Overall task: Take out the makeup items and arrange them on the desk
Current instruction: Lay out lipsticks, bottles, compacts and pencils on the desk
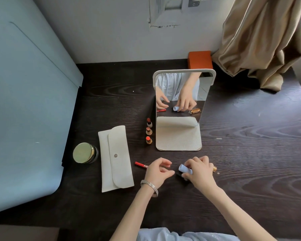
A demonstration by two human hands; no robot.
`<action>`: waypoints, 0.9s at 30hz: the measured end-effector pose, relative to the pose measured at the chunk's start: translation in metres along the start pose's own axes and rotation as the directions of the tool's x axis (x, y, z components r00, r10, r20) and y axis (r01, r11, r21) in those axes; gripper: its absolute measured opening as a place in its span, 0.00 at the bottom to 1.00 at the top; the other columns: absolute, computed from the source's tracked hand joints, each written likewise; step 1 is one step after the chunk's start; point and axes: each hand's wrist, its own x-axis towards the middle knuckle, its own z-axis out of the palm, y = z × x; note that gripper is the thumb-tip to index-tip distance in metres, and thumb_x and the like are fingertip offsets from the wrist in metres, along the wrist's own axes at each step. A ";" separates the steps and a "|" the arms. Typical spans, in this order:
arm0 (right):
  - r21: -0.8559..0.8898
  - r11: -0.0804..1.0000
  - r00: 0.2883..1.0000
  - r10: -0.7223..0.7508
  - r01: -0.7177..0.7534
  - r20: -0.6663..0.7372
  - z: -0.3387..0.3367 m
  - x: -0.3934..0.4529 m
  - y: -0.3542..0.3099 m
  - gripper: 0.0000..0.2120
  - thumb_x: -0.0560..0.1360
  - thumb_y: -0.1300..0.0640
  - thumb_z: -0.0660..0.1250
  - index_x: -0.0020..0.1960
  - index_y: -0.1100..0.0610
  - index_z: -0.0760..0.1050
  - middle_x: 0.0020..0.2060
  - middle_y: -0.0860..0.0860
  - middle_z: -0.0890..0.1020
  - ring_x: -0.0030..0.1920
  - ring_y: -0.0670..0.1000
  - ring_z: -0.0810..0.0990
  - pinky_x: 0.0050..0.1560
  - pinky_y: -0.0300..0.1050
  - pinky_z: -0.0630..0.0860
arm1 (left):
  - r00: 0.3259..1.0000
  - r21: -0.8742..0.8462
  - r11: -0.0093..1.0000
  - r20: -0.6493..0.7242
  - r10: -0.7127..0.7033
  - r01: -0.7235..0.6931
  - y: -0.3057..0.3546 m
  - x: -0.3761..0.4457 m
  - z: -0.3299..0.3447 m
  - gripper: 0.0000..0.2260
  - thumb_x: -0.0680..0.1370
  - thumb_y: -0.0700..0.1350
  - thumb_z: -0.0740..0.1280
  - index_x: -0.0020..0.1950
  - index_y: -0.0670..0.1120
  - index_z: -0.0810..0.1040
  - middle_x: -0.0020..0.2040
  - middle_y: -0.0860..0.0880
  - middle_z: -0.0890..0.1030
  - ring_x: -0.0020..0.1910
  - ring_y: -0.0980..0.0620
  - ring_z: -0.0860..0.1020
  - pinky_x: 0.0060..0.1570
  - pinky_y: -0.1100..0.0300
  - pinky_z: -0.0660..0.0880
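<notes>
My right hand [199, 171] grips a pale blue tube [184, 168] just above the dark desk [241, 162], in front of the mirror. My left hand [157, 171] hovers beside it with fingers loosely curled, holding nothing; it covers one end of a red pencil [140, 164]. A gold lipstick [214, 168] peeks out behind my right hand. Three uncapped lipsticks [148, 131] stand in a row left of the mirror. A cream pouch [116, 158] lies flat with its flap snapped down. A gold-lidded jar [84, 153] sits left of the pouch.
A standing mirror [181, 108] on a cream base faces me at mid desk. An orange box [200, 60] sits behind it against the wall. A tan curtain [264, 42] drapes onto the desk's far right corner. A pale blue panel [24, 110] borders the left side.
</notes>
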 end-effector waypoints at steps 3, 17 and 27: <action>0.152 0.982 0.980 -0.087 0.115 -0.179 0.000 -0.008 0.001 0.12 0.73 0.48 0.69 0.55 0.49 0.77 0.51 0.42 0.76 0.58 0.50 0.66 0.47 0.44 0.55 | 0.999 -0.029 0.999 0.027 0.027 -0.027 0.008 -0.002 0.006 0.15 0.70 0.43 0.74 0.54 0.52 0.75 0.52 0.54 0.78 0.42 0.58 0.79 0.41 0.70 0.76; 0.849 0.479 0.970 -0.195 0.223 -0.146 -0.021 -0.035 0.000 0.09 0.74 0.63 0.69 0.52 0.56 0.74 0.50 0.50 0.83 0.53 0.43 0.82 0.52 0.37 0.77 | 0.973 -0.301 0.927 -0.013 0.232 -0.225 0.025 -0.023 0.010 0.13 0.71 0.38 0.73 0.51 0.51 0.79 0.50 0.52 0.82 0.51 0.56 0.80 0.50 0.64 0.77; 0.897 0.414 0.987 -0.114 0.153 -0.115 -0.022 -0.036 0.006 0.11 0.70 0.59 0.73 0.51 0.53 0.76 0.46 0.49 0.82 0.47 0.46 0.82 0.48 0.38 0.78 | 0.989 -0.473 0.869 -0.061 0.133 -0.146 0.034 -0.022 0.021 0.08 0.73 0.38 0.70 0.49 0.48 0.78 0.45 0.53 0.82 0.46 0.60 0.80 0.50 0.61 0.77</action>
